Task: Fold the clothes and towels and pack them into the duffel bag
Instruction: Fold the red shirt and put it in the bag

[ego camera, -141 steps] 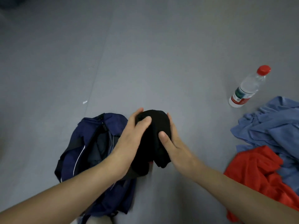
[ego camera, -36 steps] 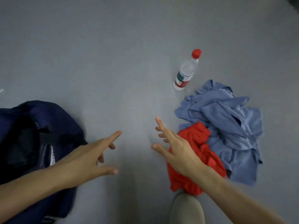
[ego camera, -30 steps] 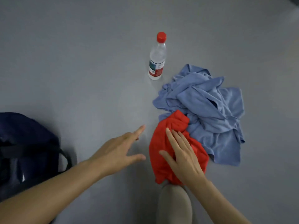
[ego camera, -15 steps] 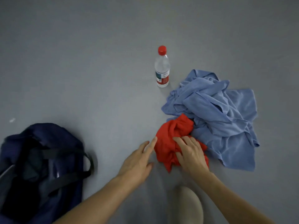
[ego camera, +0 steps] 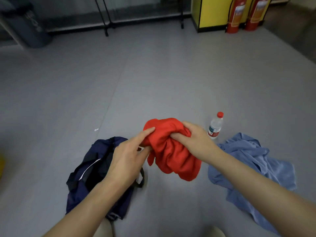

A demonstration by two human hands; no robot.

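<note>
Person is holding the red garment (ego camera: 172, 151) up off the floor (ego camera: 153, 82), bunched, just to the right of the duffel bag (ego camera: 95, 168) and higher than it. Right hand (ego camera: 193, 135) is gripping the top of the bundle, fingers curled into the fabric, and the rest is hanging loose below. Left hand (ego camera: 126, 156) is pinching the garment's bag-side edge, forefinger lying on top and thumb underneath. The hand is partly covering the bag's far end.

The navy bag is lying on the floor, slumped, with its mouth gaping. Can't tell what's inside, too dark.

The blue cloth (ego camera: 253, 161) is lying crumpled on the floor, well to the right of the bag. The water bottle (ego camera: 214, 127) is standing upright, right of the bag and further out, just beyond the blue cloth. Two fire extinguishers (ego camera: 235, 16) are standing far beyond the bag, off to the right, beside a yellow cabinet (ego camera: 212, 12).
</note>
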